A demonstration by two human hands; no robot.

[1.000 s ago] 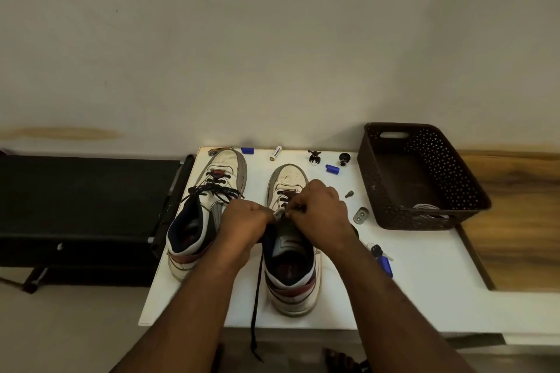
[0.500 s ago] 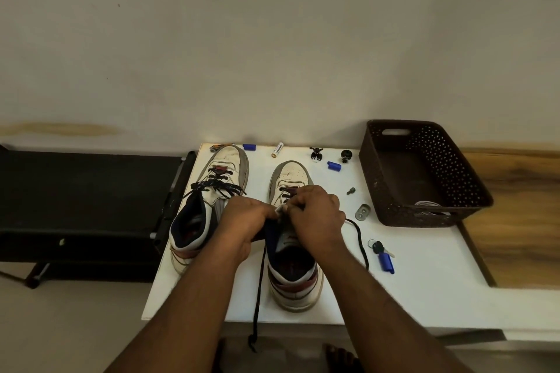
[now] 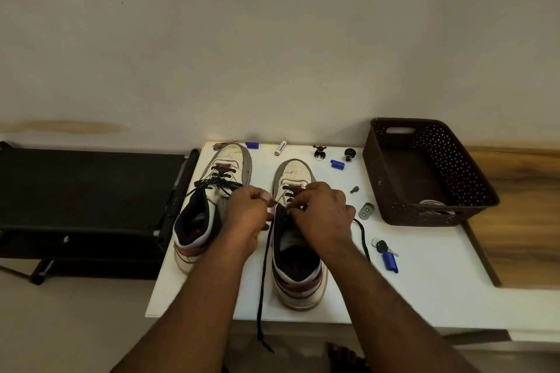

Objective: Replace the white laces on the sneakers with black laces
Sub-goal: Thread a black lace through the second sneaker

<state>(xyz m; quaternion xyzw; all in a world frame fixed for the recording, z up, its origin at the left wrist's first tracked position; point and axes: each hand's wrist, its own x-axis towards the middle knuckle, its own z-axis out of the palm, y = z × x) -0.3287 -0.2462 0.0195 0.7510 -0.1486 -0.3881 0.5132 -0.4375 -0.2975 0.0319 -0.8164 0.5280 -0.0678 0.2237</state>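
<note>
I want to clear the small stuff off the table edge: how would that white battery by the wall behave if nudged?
The white battery is a small cylinder lying on its side, so it would probably roll. It looks light. The table looks smooth, giving little grip.

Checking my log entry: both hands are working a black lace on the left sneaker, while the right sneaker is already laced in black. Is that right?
Not quite. The head view shows the left hand and right hand working the black lace on the right sneaker; the left sneaker is the one already laced in black.
</note>
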